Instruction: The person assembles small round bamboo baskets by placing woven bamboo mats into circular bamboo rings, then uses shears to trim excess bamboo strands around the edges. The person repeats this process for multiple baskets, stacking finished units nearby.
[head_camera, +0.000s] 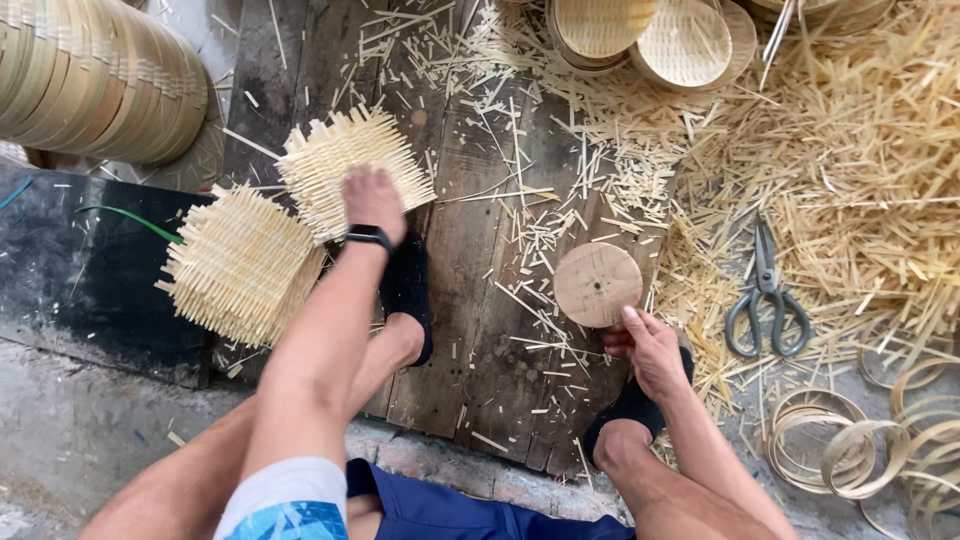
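A: Left hand (372, 200)?
B: Fingers pressed on a square woven bamboo mat (350, 165), frayed slat ends, upper-left centre. Whether they grip it, can't tell.
A: Right hand (650, 350)?
B: Fingers grasp a round flat wooden disc (597, 284), hole in the middle, frame centre.
A: Surroundings?
B: Second woven mat (240, 262) left. Rough dark planks (480, 330). Scissors (767, 295) on bamboo offcuts (860, 180) right. Shallow round woven trays (685, 42) top, contents not visible.

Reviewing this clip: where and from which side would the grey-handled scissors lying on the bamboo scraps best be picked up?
Best taken by the two looped handles at the near end of the grey-handled metal scissors, coming from above on the person's side. They lie flat on the bamboo scraps, blades closed and pointing away, so the loops face the right hand, which holds a round wooden disc.
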